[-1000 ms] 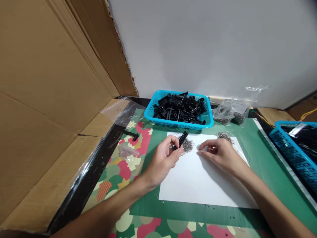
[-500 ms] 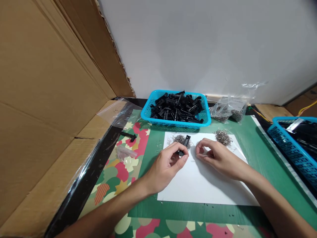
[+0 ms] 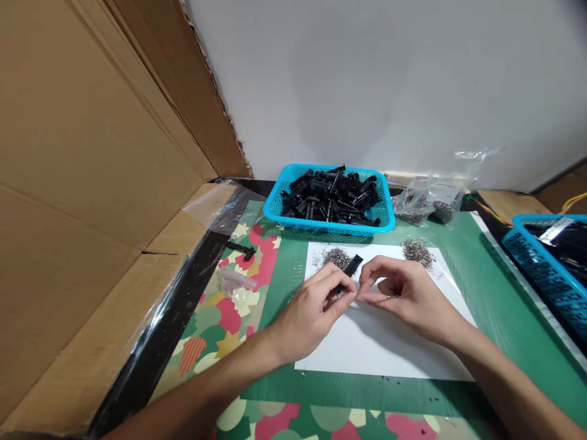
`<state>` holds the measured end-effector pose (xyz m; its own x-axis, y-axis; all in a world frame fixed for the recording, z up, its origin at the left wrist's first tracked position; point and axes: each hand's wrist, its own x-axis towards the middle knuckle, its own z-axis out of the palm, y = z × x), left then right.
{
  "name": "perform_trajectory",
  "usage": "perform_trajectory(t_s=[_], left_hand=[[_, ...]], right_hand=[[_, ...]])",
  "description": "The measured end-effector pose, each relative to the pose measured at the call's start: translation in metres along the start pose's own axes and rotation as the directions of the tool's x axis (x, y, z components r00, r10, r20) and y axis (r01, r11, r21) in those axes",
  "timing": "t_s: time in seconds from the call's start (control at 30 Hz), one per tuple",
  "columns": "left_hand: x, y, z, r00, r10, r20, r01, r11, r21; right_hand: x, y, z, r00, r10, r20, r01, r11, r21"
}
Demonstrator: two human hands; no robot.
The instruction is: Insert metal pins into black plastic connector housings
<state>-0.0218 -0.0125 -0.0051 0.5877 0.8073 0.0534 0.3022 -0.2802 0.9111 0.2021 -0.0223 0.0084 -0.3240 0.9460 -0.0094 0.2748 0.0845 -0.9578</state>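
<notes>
Black plastic part [image 3: 353, 266] sits in the left hand's grip, closed round its lower end; the other end points up and away, toward the far edge of the surface [image 3: 280, 287]. It is held above a white sheet [image 3: 367, 345], nearer that sheet's left edge than its right. The left hand [image 3: 314, 311] and the right hand [image 3: 408, 296] meet at the fingertips. The right hand's grip is pinched together, thumb against forefinger — whether anything tiny is between them, I cannot tell.

Just beyond the left hand, a heap of small metal pieces [image 3: 336, 257] lies by the sheet's far left corner; a second metal heap [image 3: 418, 253] lies by its far right corner. Farther out, a blue basket [image 3: 328, 227] full of black parts [image 3: 328, 198] stands at the far edge of the surface, with clear bags [image 3: 444, 212] of metal pieces to its right. Toward the left edge lie a loose black piece [image 3: 243, 249] and a small crumpled bag [image 3: 236, 282] — well apart from the hands. Another blue basket [image 3: 545, 287] stands along the right edge.
</notes>
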Motion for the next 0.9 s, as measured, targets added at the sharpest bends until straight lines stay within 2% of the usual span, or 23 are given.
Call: perform_trajectory(t_s=[0.17,0.33,0.47,0.63,0.7,0.77,0.83,0.9], left_hand=[[0.001,0.0,0.002,0.996,0.011,-0.086,-0.011,1.0,-0.001],[0.001,0.0,0.002,0.991,-0.032,-0.127,0.027,0.999,-0.045],[0.0,0.0,0.003,0.985,-0.076,-0.158,0.064,0.994,-0.084],[-0.001,-0.001,0.002,0.984,-0.093,-0.15,0.078,0.992,-0.103],[-0.003,-0.001,0.001,0.988,-0.101,-0.119,0.088,0.99,-0.114],[-0.005,-0.002,0.002,0.991,-0.099,-0.091,0.087,0.988,-0.131],[-0.006,-0.003,0.004,0.991,-0.084,-0.102,0.065,0.982,-0.178],[-0.006,-0.005,0.007,0.988,-0.069,-0.141,0.029,0.962,-0.271]], right_hand=[[-0.001,0.002,0.004,1.0,0.008,-0.024,-0.008,1.0,-0.005],[-0.001,0.004,0.011,0.995,-0.054,-0.086,0.051,0.998,-0.033],[-0.002,0.004,0.014,0.997,0.018,-0.078,-0.016,1.0,0.022],[-0.004,0.006,0.017,0.994,-0.002,-0.107,0.003,1.0,0.004],[-0.005,0.007,0.019,0.985,-0.064,-0.163,0.058,0.997,-0.046],[-0.007,0.006,0.021,0.946,-0.194,-0.259,0.156,0.975,-0.159],[-0.009,0.004,0.021,0.862,-0.372,-0.344,0.254,0.905,-0.342],[-0.011,0.003,0.021,0.764,-0.55,-0.337,0.321,0.778,-0.54]])
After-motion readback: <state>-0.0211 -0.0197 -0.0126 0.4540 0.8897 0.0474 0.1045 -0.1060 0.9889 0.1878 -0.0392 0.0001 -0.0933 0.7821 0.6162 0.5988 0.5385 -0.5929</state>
